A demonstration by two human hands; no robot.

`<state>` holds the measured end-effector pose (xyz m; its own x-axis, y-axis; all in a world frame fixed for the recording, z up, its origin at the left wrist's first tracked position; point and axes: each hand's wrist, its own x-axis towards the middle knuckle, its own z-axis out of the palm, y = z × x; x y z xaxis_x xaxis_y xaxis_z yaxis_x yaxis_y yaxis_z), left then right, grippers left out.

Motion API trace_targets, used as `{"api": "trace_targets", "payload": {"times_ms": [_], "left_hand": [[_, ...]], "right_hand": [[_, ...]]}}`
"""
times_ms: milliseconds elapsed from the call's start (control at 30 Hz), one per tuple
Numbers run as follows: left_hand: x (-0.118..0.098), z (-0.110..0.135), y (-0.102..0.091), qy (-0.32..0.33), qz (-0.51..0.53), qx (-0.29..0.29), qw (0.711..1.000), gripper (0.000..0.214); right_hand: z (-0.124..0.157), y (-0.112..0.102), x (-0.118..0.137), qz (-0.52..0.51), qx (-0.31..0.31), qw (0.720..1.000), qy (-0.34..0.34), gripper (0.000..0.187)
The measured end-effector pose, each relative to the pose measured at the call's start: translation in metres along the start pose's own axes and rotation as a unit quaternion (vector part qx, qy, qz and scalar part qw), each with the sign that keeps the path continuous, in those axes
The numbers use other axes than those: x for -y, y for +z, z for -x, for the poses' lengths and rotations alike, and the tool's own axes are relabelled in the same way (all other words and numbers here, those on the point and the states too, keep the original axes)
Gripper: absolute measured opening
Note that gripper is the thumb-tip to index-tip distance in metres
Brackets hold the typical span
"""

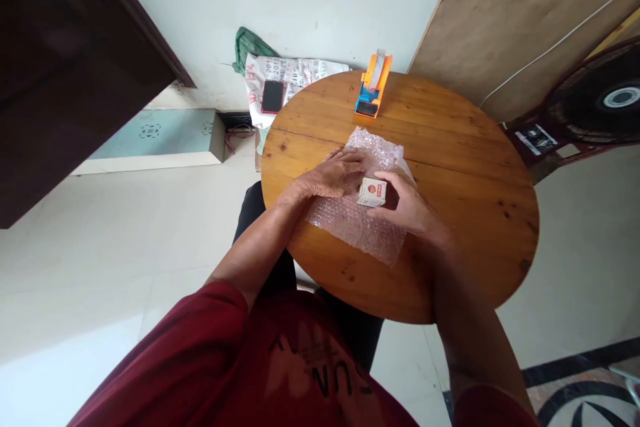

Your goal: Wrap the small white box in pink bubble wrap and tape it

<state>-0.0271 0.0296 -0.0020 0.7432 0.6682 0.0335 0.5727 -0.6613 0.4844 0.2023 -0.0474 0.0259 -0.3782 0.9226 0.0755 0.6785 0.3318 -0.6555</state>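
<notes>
A small white box (373, 192) with a red round mark sits on a sheet of bubble wrap (359, 223) spread on the round wooden table (470, 193). My right hand (407, 203) curves around the box from the right, index finger at its far edge and thumb at its near edge. To the left of the box, my left hand (335, 175) lies flat on the bubble wrap with its fingers stretched out toward the box.
An orange and blue tape dispenser (373, 85) stands at the table's far edge. Beyond the table's left edge, a dark phone (273, 96) rests on a printed white sack (320, 69). A fan (600, 97) is at the far right.
</notes>
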Motion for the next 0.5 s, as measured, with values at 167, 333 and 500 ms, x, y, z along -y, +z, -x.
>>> {"api": "trace_targets", "payload": {"times_ms": [167, 333, 500], "left_hand": [[-0.0007, -0.0002, -0.0009, 0.008, -0.002, -0.007, 1.000, 0.042], [-0.0019, 0.0007, -0.0015, 0.004, 0.005, -0.012, 1.000, 0.044], [-0.0024, 0.0011, -0.0016, 0.006, 0.005, -0.016, 1.000, 0.045]], "right_hand": [[0.0023, -0.0025, -0.0032, 0.016, 0.006, 1.000, 0.020, 0.047], [0.0012, -0.0001, 0.0034, 0.035, -0.040, 0.997, 0.051, 0.034], [0.0015, 0.0033, -0.0004, 0.042, -0.017, 0.996, 0.072, 0.040]]}}
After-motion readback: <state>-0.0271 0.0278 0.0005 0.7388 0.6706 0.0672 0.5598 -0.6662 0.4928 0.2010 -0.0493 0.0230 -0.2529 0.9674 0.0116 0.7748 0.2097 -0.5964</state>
